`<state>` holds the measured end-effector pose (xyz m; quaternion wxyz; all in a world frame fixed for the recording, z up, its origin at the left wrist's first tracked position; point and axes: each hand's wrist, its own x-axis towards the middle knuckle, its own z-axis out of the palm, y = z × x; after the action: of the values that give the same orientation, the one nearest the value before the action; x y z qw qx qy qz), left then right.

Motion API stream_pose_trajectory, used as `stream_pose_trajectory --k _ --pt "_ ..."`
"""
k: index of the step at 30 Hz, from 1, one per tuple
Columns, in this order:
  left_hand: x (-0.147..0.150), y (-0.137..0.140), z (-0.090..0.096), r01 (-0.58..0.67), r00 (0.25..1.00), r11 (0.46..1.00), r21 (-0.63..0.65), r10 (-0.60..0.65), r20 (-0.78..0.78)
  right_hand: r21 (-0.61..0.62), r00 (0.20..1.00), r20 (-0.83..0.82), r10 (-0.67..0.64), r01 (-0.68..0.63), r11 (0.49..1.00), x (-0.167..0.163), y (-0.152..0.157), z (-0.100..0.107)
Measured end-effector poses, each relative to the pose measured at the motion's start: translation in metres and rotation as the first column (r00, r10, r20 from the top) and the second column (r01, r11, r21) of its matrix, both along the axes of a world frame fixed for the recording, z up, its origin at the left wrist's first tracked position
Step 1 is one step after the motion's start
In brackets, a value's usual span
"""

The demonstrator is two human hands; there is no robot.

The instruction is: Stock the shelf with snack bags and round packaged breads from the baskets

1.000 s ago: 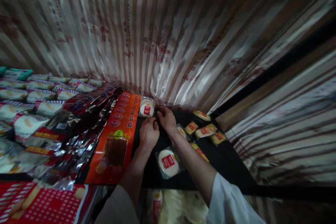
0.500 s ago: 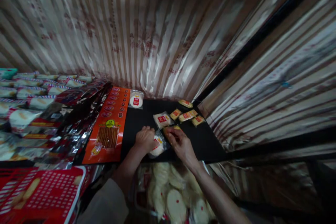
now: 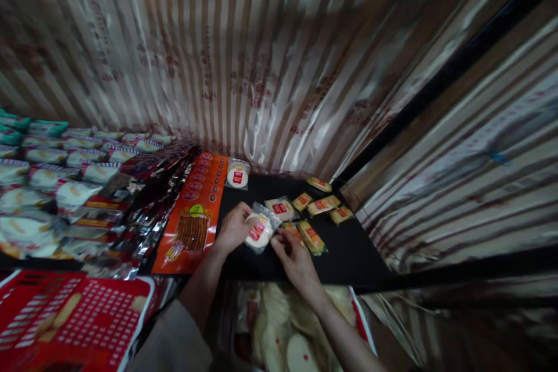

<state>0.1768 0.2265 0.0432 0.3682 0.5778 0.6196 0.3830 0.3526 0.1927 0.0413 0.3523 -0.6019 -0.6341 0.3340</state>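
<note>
The round white packet [image 3: 261, 228] is lying a little below the centre of the frame, over the black tabletop [image 3: 349, 258]; whether it is resting there or being slightly lifted, we cannot tell. Our left hand [image 3: 236, 226] is holding it, with the fingers clamped on its left edge. Our right hand [image 3: 297, 260] is hovering close by its lower right edge, and we are not seeing clearly if those fingers are together or touching it. We are judging the packet to be light, so a small force should be enough. The clear wrapper [image 3: 272, 217] is shining, so we are expecting a thin, soft and rather slippery film. The white disc [image 3: 251, 240] inside is looking firmer, but it may be fragile; therefore we are preferring a flat pinch at opposite edges, without pressing hard on the red label [image 3: 258, 232]. The loose upper right corner is offering another hold, though less steady. Small yellow packets [image 3: 311, 237] are lying near, on the right.
</note>
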Motion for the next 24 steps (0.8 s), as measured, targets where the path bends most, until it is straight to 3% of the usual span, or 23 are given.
stream_pose_trajectory --k 3,7,12,16,24 --pt "-0.001 0.010 -0.006 -0.048 0.990 0.998 0.036 0.043 0.133 -0.032 0.995 -0.079 0.063 -0.065 0.997 -0.015 0.012 0.003" --pt "-0.005 0.021 -0.007 -0.109 0.983 0.992 0.060 0.099 0.156 -0.058 0.987 -0.125 0.101 -0.108 0.992 -0.030 0.030 0.006" --pt "-0.013 0.026 0.003 -0.221 0.974 0.973 0.069 0.224 -0.035 -0.097 0.978 -0.193 0.076 -0.096 0.991 -0.046 0.060 0.001" --pt "-0.013 0.028 0.008 -0.313 0.917 0.936 0.165 0.342 -0.206 -0.082 0.994 -0.096 0.058 -0.066 0.994 -0.058 0.091 -0.007" --pt "-0.008 0.037 -0.007 -0.267 0.877 0.922 0.281 0.353 -0.325 -0.010 0.993 0.101 0.055 -0.054 0.998 -0.081 0.138 -0.017"
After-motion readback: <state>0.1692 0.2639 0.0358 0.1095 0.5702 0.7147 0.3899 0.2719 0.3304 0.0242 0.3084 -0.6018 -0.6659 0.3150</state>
